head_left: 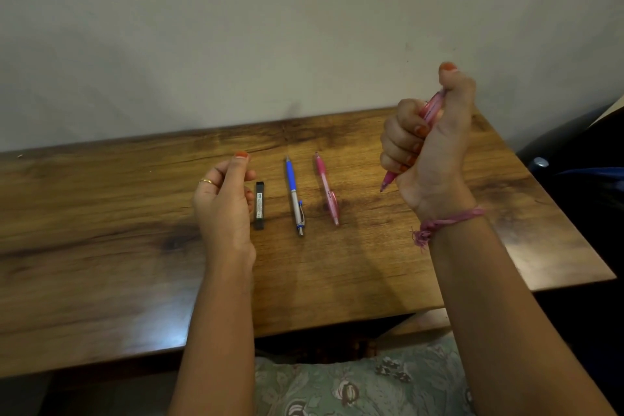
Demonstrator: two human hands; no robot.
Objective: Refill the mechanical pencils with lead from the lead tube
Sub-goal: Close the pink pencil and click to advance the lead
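Right hand: the right hand is fisted round a pink translucent plastic mechanical pencil, tip slanting down, thumb up near its cap end.
Left hand: the left hand is loosely curled and holds nothing.
Lead: the slim black plastic lead tube lies just beside the left hand's fingers on the brown wooden table.
Waiting: beyond the tube from that hand lie a blue-and-silver mechanical pencil, then a second pink mechanical pencil.
Advice: I'd tilt the held pencil cap-up and pull its cap off before fetching lead.

wooden table, black lead tube, blue pencil, pink pencil side by side
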